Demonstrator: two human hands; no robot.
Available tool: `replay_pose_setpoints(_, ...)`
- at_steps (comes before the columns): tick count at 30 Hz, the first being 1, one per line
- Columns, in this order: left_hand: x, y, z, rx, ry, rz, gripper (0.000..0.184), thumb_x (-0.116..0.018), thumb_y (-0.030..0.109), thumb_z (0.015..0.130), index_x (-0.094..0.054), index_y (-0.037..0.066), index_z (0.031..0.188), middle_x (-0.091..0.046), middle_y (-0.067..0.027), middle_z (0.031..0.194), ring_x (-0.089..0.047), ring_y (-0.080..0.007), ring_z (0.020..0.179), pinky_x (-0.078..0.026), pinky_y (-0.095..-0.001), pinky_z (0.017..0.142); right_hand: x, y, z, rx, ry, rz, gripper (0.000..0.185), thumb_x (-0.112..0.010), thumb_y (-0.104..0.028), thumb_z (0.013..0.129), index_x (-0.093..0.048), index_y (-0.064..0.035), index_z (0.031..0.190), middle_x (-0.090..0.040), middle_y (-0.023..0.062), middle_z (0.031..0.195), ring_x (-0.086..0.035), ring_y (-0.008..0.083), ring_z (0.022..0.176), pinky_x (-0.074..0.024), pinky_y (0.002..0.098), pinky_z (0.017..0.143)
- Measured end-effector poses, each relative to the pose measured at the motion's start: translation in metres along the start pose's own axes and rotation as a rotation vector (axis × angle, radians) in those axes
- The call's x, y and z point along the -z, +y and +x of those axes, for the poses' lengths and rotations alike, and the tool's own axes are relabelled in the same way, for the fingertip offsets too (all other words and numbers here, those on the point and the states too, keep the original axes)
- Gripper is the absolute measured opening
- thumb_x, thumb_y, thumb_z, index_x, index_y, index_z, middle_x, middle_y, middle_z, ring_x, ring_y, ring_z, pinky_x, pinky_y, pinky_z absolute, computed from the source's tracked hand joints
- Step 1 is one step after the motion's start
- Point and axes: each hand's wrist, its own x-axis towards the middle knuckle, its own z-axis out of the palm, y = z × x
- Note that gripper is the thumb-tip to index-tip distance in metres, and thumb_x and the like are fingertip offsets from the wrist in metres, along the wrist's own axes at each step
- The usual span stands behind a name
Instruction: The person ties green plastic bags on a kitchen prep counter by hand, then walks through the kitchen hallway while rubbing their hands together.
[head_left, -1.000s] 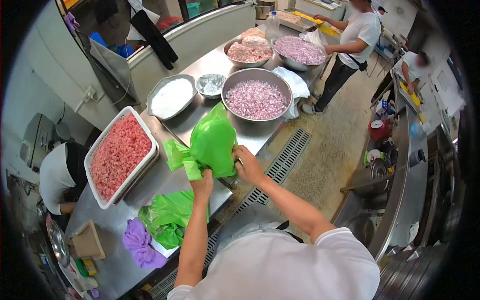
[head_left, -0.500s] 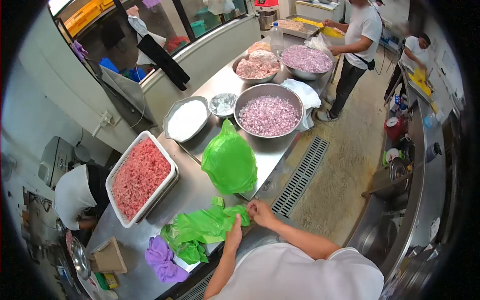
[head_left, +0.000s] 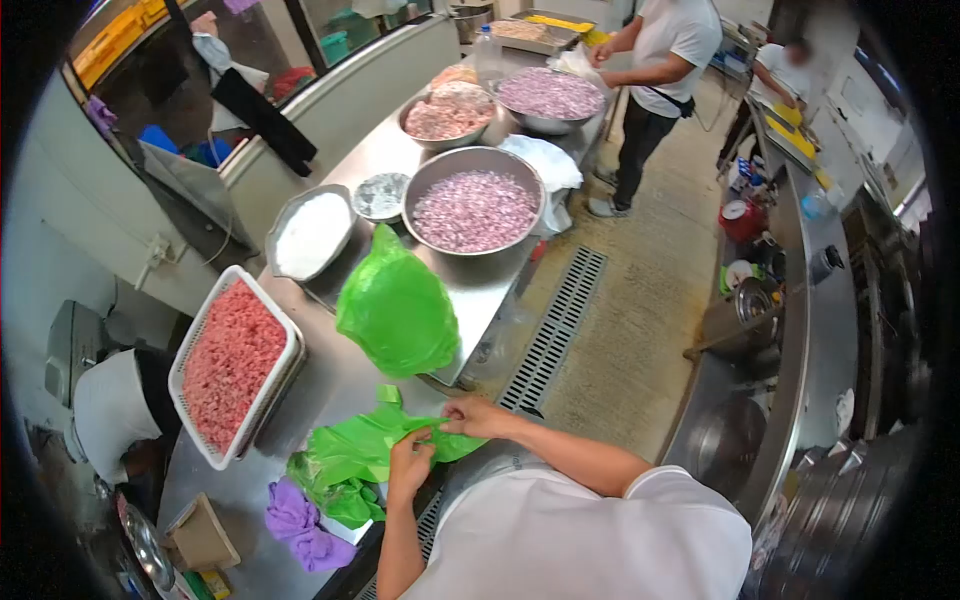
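A flat, crumpled green plastic bag lies at the near edge of the steel table. My left hand is closed on its right end. Just beyond it, my right hand pinches the same end, with the fingertips of both hands close together. A puffed-out green bag stands behind, apart from my hands; what it holds is hidden. A purple cloth lies crumpled beside the flat bag.
A white basket of ground meat stands at left. Farther back are a pan of white powder, a bowl of chopped onion and a bowl of meat. A person works at the table's far end. A floor drain runs alongside.
My view has turned right, so the scene sits farther left. Both hands have come together at the flat bag's end, and that end is now drawn out toward me, to the right.
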Motion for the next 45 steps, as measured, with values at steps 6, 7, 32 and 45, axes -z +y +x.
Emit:
replay_pose_setpoints(6,0.0,0.016,0.002,0.183,0.016,-0.298,0.022,-0.054,0.009,0.097,-0.066,-0.003,0.11,-0.069,-0.0111,0.098,-0.067,-0.0169,0.061,-0.046,-0.0254,0.054,-0.007,-0.006,0.004,-0.015,0.055,-0.131,0.03,-0.066,-0.026,0.092,-0.06,0.003,0.083,-0.057,0.0188,0.067,-0.054,0.0259,0.06,-0.0421,0.0433,0.058)
replay_pose_setpoints(7,-0.001,0.017,0.002,0.187,0.025,-0.317,0.022,-0.054,0.009,0.097,-0.066,-0.003,0.111,-0.069,-0.011,0.098,-0.067,-0.0173,0.062,-0.046,-0.0257,0.054,-0.009,-0.002,0.003,0.045,0.069,-0.131,0.029,-0.066,-0.024,0.091,-0.06,0.0032,0.083,-0.057,0.0195,0.067,-0.055,0.0274,0.061,-0.0424,0.044,0.058)
replay_pose_setpoints(32,0.019,0.08,-0.009,0.106,0.059,-1.399,0.021,-0.053,0.026,0.101,-0.058,0.006,0.095,-0.069,-0.007,0.097,-0.066,-0.023,0.089,-0.054,-0.0387,0.078,0.04,-0.049,-0.013,-0.076,0.48,0.137,0.024,-0.069,-0.002,0.078,-0.049,-0.0061,0.066,-0.051,-0.0007,0.062,-0.047,0.008,0.063,-0.0399,0.0293,0.056)
replay_pose_setpoints(45,0.149,0.239,0.098,-1.257,0.601,0.682,0.023,-0.067,0.021,0.071,-0.065,0.002,0.085,-0.058,-0.0142,0.083,-0.054,-0.0342,0.088,-0.041,-0.0449,0.074,0.199,-0.25,0.087,0.627,-0.252,-0.352,0.021,-0.073,-0.011,0.078,-0.053,-0.0036,0.081,-0.058,0.0059,0.08,-0.06,0.0194,0.081,-0.0485,0.0329,0.077)
